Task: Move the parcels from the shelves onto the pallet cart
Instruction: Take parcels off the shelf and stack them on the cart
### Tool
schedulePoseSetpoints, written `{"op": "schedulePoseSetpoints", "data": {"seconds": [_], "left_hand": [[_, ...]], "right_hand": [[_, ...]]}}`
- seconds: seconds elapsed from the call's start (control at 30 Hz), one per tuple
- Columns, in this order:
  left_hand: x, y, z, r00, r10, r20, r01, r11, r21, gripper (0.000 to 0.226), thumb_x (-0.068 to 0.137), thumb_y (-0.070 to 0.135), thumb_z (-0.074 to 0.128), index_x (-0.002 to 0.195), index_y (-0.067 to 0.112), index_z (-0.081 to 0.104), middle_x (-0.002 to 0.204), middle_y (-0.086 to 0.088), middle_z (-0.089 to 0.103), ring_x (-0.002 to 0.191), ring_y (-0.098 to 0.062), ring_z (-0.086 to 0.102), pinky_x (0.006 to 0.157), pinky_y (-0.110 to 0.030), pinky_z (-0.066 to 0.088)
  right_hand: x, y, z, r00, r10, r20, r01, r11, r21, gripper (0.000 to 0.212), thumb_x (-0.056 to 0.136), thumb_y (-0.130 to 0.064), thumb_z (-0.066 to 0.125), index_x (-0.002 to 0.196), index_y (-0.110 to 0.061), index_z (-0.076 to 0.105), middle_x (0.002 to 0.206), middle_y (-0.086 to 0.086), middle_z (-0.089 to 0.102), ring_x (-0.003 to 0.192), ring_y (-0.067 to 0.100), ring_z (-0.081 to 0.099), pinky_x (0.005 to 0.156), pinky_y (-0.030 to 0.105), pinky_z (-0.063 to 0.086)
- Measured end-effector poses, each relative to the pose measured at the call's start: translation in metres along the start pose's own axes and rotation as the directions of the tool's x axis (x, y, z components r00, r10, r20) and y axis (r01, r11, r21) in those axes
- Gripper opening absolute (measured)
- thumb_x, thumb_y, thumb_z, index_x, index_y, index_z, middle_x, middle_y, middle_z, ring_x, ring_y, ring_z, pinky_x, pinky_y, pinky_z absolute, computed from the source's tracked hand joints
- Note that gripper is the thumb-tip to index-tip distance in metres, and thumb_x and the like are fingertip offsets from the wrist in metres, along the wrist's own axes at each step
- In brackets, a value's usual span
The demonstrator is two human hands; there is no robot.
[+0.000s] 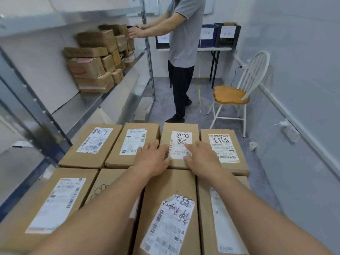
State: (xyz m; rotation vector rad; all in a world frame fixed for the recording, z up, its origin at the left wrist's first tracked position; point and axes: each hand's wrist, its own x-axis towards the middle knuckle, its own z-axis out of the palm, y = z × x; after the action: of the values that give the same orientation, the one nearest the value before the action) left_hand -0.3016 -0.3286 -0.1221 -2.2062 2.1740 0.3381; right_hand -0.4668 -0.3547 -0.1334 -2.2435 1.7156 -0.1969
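Several brown cardboard parcels with white shipping labels lie flat in two rows below me, packed side by side. Both my hands rest on the third parcel of the far row (pixel 179 129). My left hand (pixel 151 159) lies on its left edge, fingers straight and spread. My right hand (pixel 201 156) lies flat on its label and right side. The cart under the parcels is hidden. More brown parcels (pixel 97 57) are stacked on the metal shelf (pixel 88 105) at the left.
Another person in a grey shirt (pixel 184 34) stands beyond the parcels, reaching into the shelf. A white chair with an orange seat (pixel 231 96) stands at the right. A folding table (pixel 215 50) with dark bins lines the back wall. The grey wall runs close on the right.
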Motion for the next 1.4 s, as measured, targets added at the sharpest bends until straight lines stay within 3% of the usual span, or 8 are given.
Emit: {"op": "schedulePoseSetpoints", "data": {"seconds": [0.13,0.43,0.6,0.7,0.87,1.03,1.17,1.4], "left_hand": [[0.005,-0.018,-0.003,0.997,0.03,0.066,-0.032,0.999,0.02,0.056,0.094,0.054,0.037,0.146,0.033,0.029,0.156,-0.005,0.019,0.143,-0.026,0.015,0.115,-0.044,0.017],[0.003,-0.03,-0.005,0.994,0.083,0.065,-0.087,0.994,0.059,0.055,0.092,0.055,0.039,0.14,0.029,0.038,0.151,-0.004,0.03,0.136,-0.029,0.025,0.107,-0.041,0.028],[0.009,-0.051,-0.015,0.993,0.108,-0.039,-0.11,0.991,-0.076,0.057,0.094,0.048,0.041,0.146,0.028,0.028,0.151,-0.004,0.03,0.137,-0.026,0.026,0.111,-0.04,0.024],[0.016,-0.083,-0.023,0.992,0.039,-0.119,-0.051,0.994,-0.1,0.058,0.095,0.048,0.04,0.148,0.03,0.024,0.156,-0.003,0.02,0.142,-0.022,0.018,0.115,-0.037,0.016],[0.021,-0.152,-0.03,0.962,-0.146,-0.23,0.132,0.988,-0.075,0.054,0.096,0.045,0.038,0.145,0.026,0.029,0.15,-0.006,0.03,0.139,-0.024,0.022,0.111,-0.039,0.02],[0.023,-0.21,-0.024,0.936,-0.336,-0.103,0.332,0.942,-0.048,0.057,0.094,0.055,0.031,0.148,0.035,0.023,0.159,-0.003,0.01,0.144,-0.028,0.008,0.116,-0.047,0.01],[0.02,-0.219,-0.017,0.944,-0.329,0.028,0.33,0.944,-0.018,0.056,0.094,0.058,0.029,0.146,0.04,0.022,0.159,-0.002,0.008,0.144,-0.026,0.006,0.114,-0.05,0.009],[0.018,-0.22,-0.015,0.945,-0.325,0.046,0.326,0.945,-0.016,0.059,0.093,0.061,0.027,0.147,0.041,0.018,0.159,0.001,0.008,0.145,-0.027,0.005,0.115,-0.053,0.009]], "right_hand": [[0.015,-0.017,0.008,0.997,-0.017,0.082,0.028,0.99,-0.138,0.053,0.096,-0.045,0.037,0.148,-0.035,0.027,0.158,0.006,0.015,0.143,0.026,0.014,0.115,0.04,0.015],[0.022,-0.028,0.009,0.992,-0.008,0.129,0.031,0.984,-0.173,0.053,0.095,-0.046,0.039,0.146,-0.033,0.032,0.152,0.007,0.029,0.139,0.027,0.023,0.113,0.038,0.021],[0.03,-0.05,0.012,0.998,-0.001,0.064,0.012,0.985,-0.17,0.054,0.094,-0.049,0.043,0.145,-0.034,0.034,0.155,0.008,0.025,0.141,0.026,0.022,0.114,0.037,0.019],[0.037,-0.064,0.017,0.998,-0.022,0.061,0.031,0.988,-0.153,0.054,0.094,-0.048,0.043,0.145,-0.034,0.033,0.156,0.008,0.022,0.143,0.025,0.019,0.115,0.038,0.019],[0.05,-0.092,0.026,0.994,-0.075,0.08,0.086,0.987,-0.139,0.055,0.093,-0.049,0.043,0.145,-0.034,0.033,0.151,0.009,0.027,0.139,0.027,0.023,0.115,0.04,0.02],[0.063,-0.117,0.036,0.985,-0.143,0.097,0.154,0.98,-0.124,0.057,0.092,-0.053,0.04,0.145,-0.035,0.031,0.145,0.006,0.033,0.134,0.027,0.028,0.111,0.042,0.024],[0.066,-0.127,0.042,0.982,-0.125,0.141,0.145,0.979,-0.14,0.057,0.094,-0.052,0.039,0.147,-0.036,0.028,0.152,0.005,0.023,0.14,0.025,0.019,0.115,0.041,0.015],[0.066,-0.13,0.042,0.978,-0.098,0.183,0.126,0.98,-0.152,0.057,0.094,-0.052,0.039,0.147,-0.037,0.027,0.157,0.005,0.017,0.142,0.026,0.017,0.115,0.041,0.014]]}}
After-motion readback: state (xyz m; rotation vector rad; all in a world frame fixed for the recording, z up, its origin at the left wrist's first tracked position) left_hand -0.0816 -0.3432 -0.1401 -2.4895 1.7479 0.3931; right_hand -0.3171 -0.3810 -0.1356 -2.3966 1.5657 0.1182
